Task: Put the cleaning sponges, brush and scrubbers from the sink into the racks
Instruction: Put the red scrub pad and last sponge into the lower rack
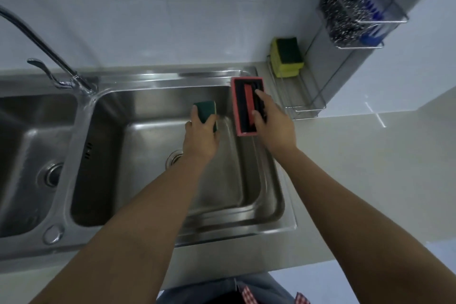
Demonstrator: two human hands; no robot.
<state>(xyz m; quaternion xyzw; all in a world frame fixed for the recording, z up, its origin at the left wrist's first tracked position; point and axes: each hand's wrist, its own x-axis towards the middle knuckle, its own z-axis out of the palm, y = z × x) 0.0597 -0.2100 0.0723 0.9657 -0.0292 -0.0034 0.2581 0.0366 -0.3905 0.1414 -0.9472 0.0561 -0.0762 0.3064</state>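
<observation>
Over the right basin of the steel sink (153,205), the left hand (201,139) is closed around a green sponge (206,112). The right hand (274,128) grips the red-and-black brush (243,106) above the sink's back right corner. Yellow-green sponges (287,59) sit in the bench rack (306,103); steel scrubbers (343,7) fill the wall rack (385,22). No writing is readable.

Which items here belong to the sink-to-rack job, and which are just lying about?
Job: green sponge in left hand; red brush in right hand; counter rack with yellow-green sponges; wall rack with steel scrubbers.
Bystanders: faucet; left basin.
</observation>
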